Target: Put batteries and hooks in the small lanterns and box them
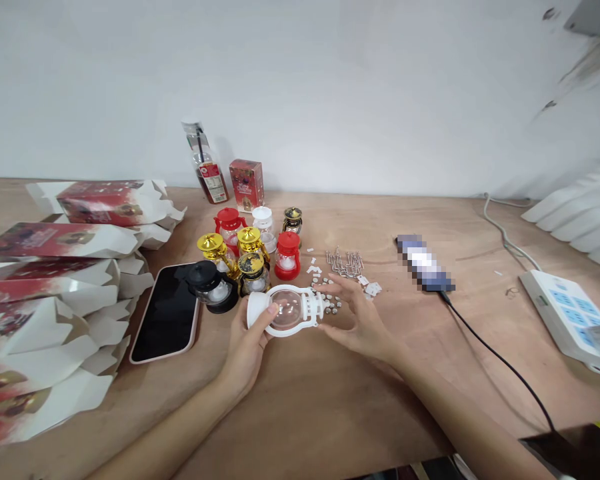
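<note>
A small white toy lantern [302,327] with a clear globe lies sideways in my left hand [245,353], its base toward the palm and the thumb pressed on the globe. My right hand [363,327] is beside the lantern's top end, thumb and fingers spread apart around it with nothing held. Beyond the hands stand several finished-looking small lanterns, among them a red one [287,257], a black one [214,287], a gold one [211,248] and a white one [263,223]. Small round silver pieces [333,310] lie partly hidden behind the right hand.
Bent metal wires [345,262] and white paper bits [373,289] lie past my right hand. At left are a dark-screened phone [165,313] and open printed cartons [55,240]. A bottle [210,177] and red box [247,185] stand behind. A cabled phone [423,260] and power strip [565,310] lie right.
</note>
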`<state>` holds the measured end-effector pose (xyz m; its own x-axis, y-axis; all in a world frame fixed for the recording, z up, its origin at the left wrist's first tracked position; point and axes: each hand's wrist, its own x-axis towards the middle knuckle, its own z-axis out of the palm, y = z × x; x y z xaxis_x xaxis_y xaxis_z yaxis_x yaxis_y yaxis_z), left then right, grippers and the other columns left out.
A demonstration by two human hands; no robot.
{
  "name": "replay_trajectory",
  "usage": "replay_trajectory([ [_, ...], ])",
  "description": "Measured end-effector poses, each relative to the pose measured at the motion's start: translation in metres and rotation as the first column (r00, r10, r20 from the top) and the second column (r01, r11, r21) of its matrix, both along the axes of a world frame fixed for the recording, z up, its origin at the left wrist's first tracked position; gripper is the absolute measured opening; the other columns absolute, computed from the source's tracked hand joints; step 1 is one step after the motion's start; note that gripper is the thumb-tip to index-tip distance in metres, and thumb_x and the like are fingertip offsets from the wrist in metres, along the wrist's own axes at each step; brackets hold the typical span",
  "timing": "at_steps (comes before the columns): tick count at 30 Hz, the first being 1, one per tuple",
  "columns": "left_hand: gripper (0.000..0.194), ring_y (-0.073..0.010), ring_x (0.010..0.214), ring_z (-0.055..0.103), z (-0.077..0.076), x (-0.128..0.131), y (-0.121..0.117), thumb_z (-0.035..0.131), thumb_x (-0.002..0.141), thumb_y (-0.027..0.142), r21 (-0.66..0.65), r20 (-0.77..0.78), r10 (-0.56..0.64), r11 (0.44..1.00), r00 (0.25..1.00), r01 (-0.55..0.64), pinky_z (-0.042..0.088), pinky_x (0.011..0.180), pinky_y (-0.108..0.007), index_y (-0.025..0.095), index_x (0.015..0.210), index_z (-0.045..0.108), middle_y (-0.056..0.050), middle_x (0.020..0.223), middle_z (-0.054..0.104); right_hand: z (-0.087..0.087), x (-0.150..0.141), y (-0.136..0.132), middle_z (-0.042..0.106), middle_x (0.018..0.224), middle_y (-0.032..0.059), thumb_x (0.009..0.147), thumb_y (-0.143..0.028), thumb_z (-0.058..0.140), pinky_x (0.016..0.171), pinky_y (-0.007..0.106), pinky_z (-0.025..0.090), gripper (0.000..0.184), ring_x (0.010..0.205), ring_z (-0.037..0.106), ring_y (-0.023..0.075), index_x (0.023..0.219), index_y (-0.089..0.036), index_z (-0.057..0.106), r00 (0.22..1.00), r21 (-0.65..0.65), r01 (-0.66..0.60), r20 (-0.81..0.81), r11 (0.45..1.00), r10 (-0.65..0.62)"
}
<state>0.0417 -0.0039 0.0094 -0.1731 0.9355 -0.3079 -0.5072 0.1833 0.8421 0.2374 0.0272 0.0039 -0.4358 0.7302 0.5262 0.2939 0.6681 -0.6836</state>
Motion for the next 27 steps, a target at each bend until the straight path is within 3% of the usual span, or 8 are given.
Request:
replay_trajectory([
  [8, 0.050, -0.0252, 0.091, 0.068, 0.0001, -0.0009, 0.0003, 0.081, 0.058, 0.039, 0.003, 0.003, -0.021, 1.000, 1.000, 0.021, 0.057, 0.074, -0.033, 0.014, 0.097, 0.062, -0.007, 0.093, 0.071, 0.0007, 0.0008, 0.0008, 0.059, 0.120, 0.0113, 0.076, -0.018, 0.067, 0.096, 0.040, 0.049, 0.074, 0.114, 0.058, 0.0220, 0.138, -0.024, 0.027, 1.000, -0.110, 0.002, 0.024, 0.994, 0.000],
  [16, 0.048, -0.0206, 0.083, 0.067, -0.0045, -0.0047, -0.0001, 0.083, 0.057, 0.037, 0.126, -0.100, -0.016, 0.992, 0.995, 0.028, 0.053, 0.078, -0.033, 0.017, 0.092, 0.057, -0.004, 0.089, 0.070, 0.0070, 0.0036, 0.0021, 0.059, 0.117, 0.0110, 0.076, -0.017, 0.065, 0.093, 0.038, 0.051, 0.051, 0.110, 0.060, 0.0220, 0.123, -0.023, 0.048, 0.985, 0.113, -0.008, 0.170, 0.994, -0.011],
  [27, 0.046, -0.0205, 0.081, 0.066, -0.0003, -0.0052, -0.0034, 0.083, 0.054, 0.036, 0.163, -0.133, -0.009, 0.986, 0.991, 0.031, 0.052, 0.076, -0.032, 0.020, 0.086, 0.055, -0.001, 0.084, 0.068, 0.0047, 0.0048, 0.0056, 0.060, 0.116, 0.0113, 0.071, -0.015, 0.064, 0.091, 0.038, 0.050, 0.045, 0.109, 0.060, 0.0216, 0.114, -0.022, 0.050, 0.989, 0.121, -0.022, 0.146, 0.992, 0.004],
])
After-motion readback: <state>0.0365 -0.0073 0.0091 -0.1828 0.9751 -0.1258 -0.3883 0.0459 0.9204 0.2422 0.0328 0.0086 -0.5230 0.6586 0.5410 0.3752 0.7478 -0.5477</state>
